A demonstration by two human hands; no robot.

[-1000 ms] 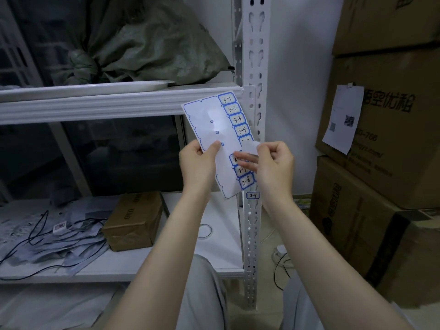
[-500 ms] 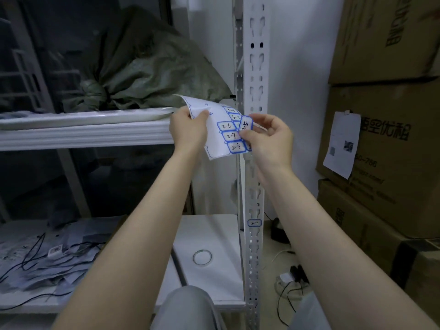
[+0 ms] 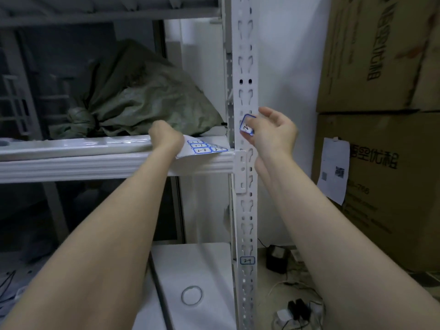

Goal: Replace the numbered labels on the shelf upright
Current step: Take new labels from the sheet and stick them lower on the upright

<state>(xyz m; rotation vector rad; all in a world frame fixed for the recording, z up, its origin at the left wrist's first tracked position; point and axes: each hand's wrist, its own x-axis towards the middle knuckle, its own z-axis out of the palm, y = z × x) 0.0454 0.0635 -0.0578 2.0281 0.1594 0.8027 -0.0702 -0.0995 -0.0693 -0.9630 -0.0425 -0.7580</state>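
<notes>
- The stacked cardboard boxes against the right wall are closed, so their contents cannot be seen. A white paper slip is stuck to the front of the lower one.
- A green sack lies slumped on the middle shelf, bunched and tied at its left end. What is inside it is hidden.
- On the lower shelf lies a thin ring. Cables are tangled on the floor beside the post.
- The right hand is raised to the shelf upright. Its grip is a narrow pinch of thumb and forefinger on a single label, with the other fingers loosely spread.
- That label is small and white with a rounded blue border, and it is tilted against the upright's front face, just above the middle shelf. A handwritten "2" shows on it, and the rest is covered by the thumb.
- The left hand rests at the shelf's front edge with its fingers curled away from view, its grip closed on the label sheet.
- The sheet lies flat on the shelf and pokes out to the right, near the upright. It carries blue-bordered labels, of which "2-7" and "2-8" are readable.
- Another label, the one marked "2-4", is stuck squarely on the upright low down, near the lower shelf.
</notes>
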